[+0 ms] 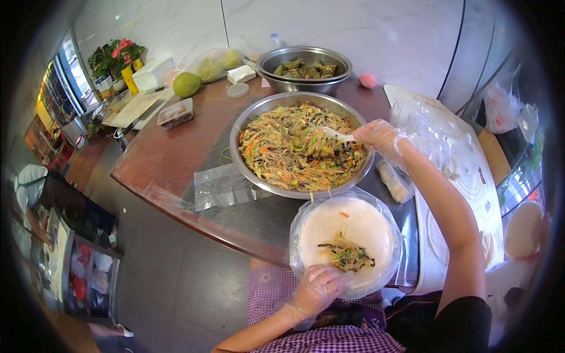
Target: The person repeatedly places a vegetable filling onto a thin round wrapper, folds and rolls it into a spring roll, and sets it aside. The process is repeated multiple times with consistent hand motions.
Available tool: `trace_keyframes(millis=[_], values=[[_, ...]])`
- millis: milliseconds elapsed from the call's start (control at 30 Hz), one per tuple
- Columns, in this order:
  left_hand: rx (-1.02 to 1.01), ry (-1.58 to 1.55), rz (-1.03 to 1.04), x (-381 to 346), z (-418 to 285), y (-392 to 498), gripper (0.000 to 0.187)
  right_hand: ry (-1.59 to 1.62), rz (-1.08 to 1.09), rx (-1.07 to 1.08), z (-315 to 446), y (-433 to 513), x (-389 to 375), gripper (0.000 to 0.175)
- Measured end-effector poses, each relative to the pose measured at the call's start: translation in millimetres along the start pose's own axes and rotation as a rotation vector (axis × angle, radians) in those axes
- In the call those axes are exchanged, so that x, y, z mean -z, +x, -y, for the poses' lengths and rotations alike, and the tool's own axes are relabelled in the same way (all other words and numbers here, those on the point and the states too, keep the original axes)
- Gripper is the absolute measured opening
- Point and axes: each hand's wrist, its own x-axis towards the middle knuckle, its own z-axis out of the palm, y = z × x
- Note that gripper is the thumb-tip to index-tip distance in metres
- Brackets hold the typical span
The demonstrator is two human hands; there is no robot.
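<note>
In a clear plastic glove, my right hand (380,136) grips the handle of a white spoon (336,133). The spoon's bowl is dug into a mixed vegetable and noodle filling (287,145) with carrot shreds, heaped in a wide steel basin (242,170). My left hand (318,284), also gloved, rests at the near edge of a stack of round thin wrappers (366,216). Its fingers are curled beside a small mound of filling (348,255) on the top wrapper; whether they pinch the sheet is hidden. A clear plastic bag (295,234) lies around and under the stack.
Behind the basin stand nested steel bowls (304,84) with leaf-wrapped parcels. A lidded plastic tub (175,114), a green pomelo (186,84) and a knife (143,115) lie left. Bagged rolls (394,181) and a white board (463,194) are right. Another person (66,198) stands far left.
</note>
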Motion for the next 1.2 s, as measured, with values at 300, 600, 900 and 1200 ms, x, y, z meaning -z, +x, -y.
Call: trace_keyframes(millis=[300,600,900,1200], values=[[-0.016,0.047,-0.060,1,-7,2,0.026,0.681,-0.169,-0.257,-18,-23,-15,0.020],[-0.019,0.055,-0.059,1,-7,3,0.029,0.432,-0.153,-0.377,-6,-29,-12,0.030],[-0.030,0.029,-0.068,1,-7,4,0.030,0.033,-0.013,-0.162,-14,-32,-10,0.020],[-0.007,0.025,-0.047,2,-8,5,0.026,0.689,-0.251,-0.293,-3,-51,-18,0.026]])
